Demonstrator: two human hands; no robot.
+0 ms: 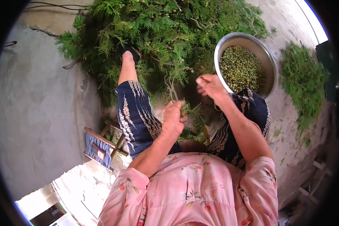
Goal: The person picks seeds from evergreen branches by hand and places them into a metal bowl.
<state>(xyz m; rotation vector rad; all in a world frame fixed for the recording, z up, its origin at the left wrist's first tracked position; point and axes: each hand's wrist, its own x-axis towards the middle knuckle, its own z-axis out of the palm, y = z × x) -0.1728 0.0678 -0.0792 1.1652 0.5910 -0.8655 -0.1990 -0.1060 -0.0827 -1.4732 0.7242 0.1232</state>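
Note:
My left hand is closed around thin stems of an arborvitae sprig, with green foliage showing beside the fingers. The bare stem ends rise from the fist toward the heap of branches. My right hand hovers by the near left rim of a metal basin; its fingers are curled and slightly blurred, and whether anything is between them is hidden. Inside the basin lies a thick layer of small round green cones. A large heap of cone-bearing arborvitae branches spreads before me, reaching over my left foot.
Right of the basin lies a second pile of green sprigs. A folding stool with blue strips stands left of my leg, a small red object on its seat. Dark cables run at the upper left. Scattered bits of foliage dot the concrete floor.

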